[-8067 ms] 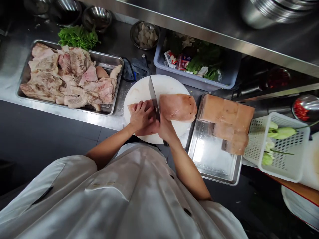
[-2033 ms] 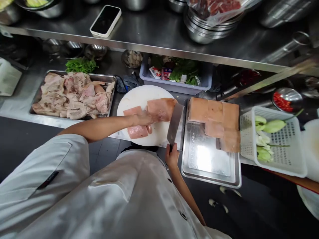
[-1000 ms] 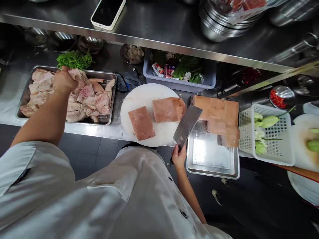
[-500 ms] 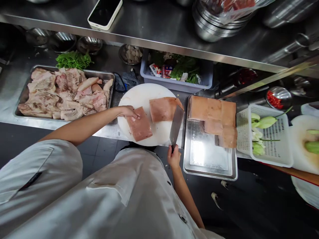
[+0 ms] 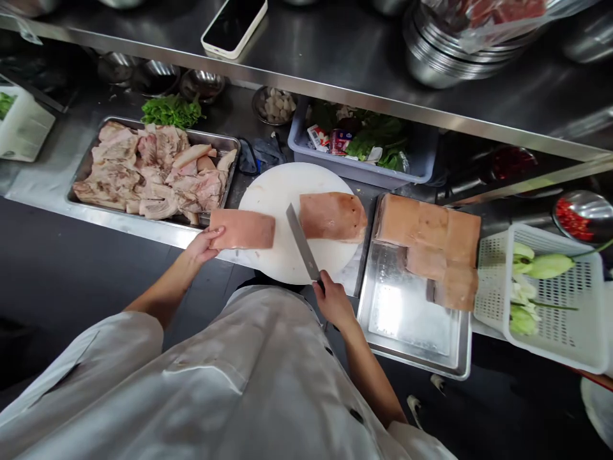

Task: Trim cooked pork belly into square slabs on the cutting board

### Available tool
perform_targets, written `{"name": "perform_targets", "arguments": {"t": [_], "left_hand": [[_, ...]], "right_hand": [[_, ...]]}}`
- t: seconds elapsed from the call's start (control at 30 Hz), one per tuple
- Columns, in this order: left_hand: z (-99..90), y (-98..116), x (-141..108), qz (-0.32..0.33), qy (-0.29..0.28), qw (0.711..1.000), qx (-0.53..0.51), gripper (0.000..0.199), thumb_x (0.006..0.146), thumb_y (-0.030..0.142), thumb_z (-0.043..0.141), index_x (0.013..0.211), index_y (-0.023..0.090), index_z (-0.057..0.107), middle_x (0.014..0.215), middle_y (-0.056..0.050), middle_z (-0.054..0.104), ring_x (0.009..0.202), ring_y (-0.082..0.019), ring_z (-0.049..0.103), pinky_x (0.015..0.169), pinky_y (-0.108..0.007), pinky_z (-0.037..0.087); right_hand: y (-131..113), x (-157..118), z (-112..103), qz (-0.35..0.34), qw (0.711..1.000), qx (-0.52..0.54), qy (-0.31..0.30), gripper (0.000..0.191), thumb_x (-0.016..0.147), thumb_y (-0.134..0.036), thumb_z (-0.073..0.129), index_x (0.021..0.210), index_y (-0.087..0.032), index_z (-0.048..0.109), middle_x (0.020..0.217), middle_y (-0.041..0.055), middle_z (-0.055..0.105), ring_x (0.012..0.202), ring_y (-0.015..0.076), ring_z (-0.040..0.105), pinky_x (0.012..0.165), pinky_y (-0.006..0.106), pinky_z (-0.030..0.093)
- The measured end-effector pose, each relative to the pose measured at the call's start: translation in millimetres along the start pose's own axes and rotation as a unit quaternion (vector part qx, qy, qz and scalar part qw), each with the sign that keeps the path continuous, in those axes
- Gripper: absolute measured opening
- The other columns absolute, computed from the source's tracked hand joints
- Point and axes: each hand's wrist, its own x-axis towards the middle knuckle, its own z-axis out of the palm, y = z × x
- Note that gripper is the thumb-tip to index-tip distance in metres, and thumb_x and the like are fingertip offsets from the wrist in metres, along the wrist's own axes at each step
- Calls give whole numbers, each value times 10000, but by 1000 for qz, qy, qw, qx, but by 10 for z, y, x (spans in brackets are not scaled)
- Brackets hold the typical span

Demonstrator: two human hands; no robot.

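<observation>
My left hand (image 5: 205,245) grips the left end of a slab of pork with the skin side up (image 5: 246,229), held over the left part of the round white cutting board (image 5: 268,185). In my right hand (image 5: 332,298) is the handle of a cleaver (image 5: 303,243), its blade slanting up and left above the board. Beside the blade a second pork slab (image 5: 332,216) lies on the board's right side. To the right, a metal tray (image 5: 407,332) bears several square pork pieces (image 5: 428,236) along its far part.
At the left stands a tray (image 5: 79,203) heaped with pale cut meat. Behind the board is a grey-blue bin (image 5: 357,167) of greens and packets. A white basket (image 5: 569,319) with green vegetables is at the right. A steel shelf (image 5: 335,38) overhangs the back.
The left slab has been turned and moved left, with my left hand now at its left end. My right hand has swung the cleaver leftward, away from the right slab's far end. The view has shifted.
</observation>
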Motion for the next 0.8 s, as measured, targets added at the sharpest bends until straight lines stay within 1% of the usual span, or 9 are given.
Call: {"name": "perform_targets", "arguments": {"t": [0.13,0.2,0.27,0.33,0.4,0.47,0.53,0.63,0.8], "left_hand": [[258,-270,39,47,11,998,-42,556,578,275,936,1063,180,681,1004,-56,796,934,-209,754,881,-318,627],[387,-259,71,78,-5,996,31,656,603,366,930,1166,182,648,1153,-93,775,1061,-242,727,958,-352,594],[432,-148,75,99,5,979,181,700,667,443,883,1255,171,616,1254,-145,736,1158,-302,688,993,-412,566],[444,7,61,147,83,909,381,725,732,476,826,1335,152,587,1321,-208,684,1245,-386,624,1018,-503,522],[512,139,57,243,159,776,560,737,795,476,769,1418,147,552,1418,-253,601,1334,-450,527,1058,-585,446],[677,206,86,337,135,642,675,696,855,473,706,1466,185,538,1525,-241,502,1389,-459,450,1091,-614,375],[896,208,145,372,32,556,742,585,900,466,649,1435,239,586,1551,-198,473,1375,-436,446,1086,-599,350],[1146,155,238,367,-55,505,779,480,940,464,591,1369,257,647,1480,-185,510,1306,-422,475,1049,-577,344],[1163,115,287,373,-59,510,773,503,947,453,581,1405,251,624,1458,-182,523,1291,-411,465,1036,-558,339]], "right_hand": [[-253,208,-175,52,996,-65,-14,276,1096,-240,408,1332,-148,517,960,116,752,883,259,700,677,287,352],[-343,243,-202,53,995,-77,-23,285,1102,-227,394,1354,-133,491,973,124,755,884,262,702,670,294,336],[-406,242,-218,52,995,-79,-32,294,1102,-215,389,1370,-122,465,969,124,757,879,264,704,668,299,329],[-452,229,-245,51,995,-81,-35,284,1101,-215,391,1360,-121,459,960,123,756,883,269,703,671,302,328],[-504,224,-288,51,995,-82,-35,261,1100,-216,390,1332,-127,468,955,124,753,897,275,701,676,305,329],[-586,230,-340,50,995,-80,-35,248,1103,-222,381,1315,-134,475,952,125,751,910,279,700,680,308,330],[-702,238,-387,45,996,-75,-35,258,1107,-234,375,1329,-137,464,952,126,748,918,283,702,681,310,334],[-893,211,-423,33,997,-62,-37,281,1110,-244,373,1366,-145,434,964,126,748,914,284,708,675,311,338],[-1075,114,-437,36,994,-60,-83,282,1104,-236,388,1372,-155,422,974,128,747,890,280,718,664,306,344]]}}
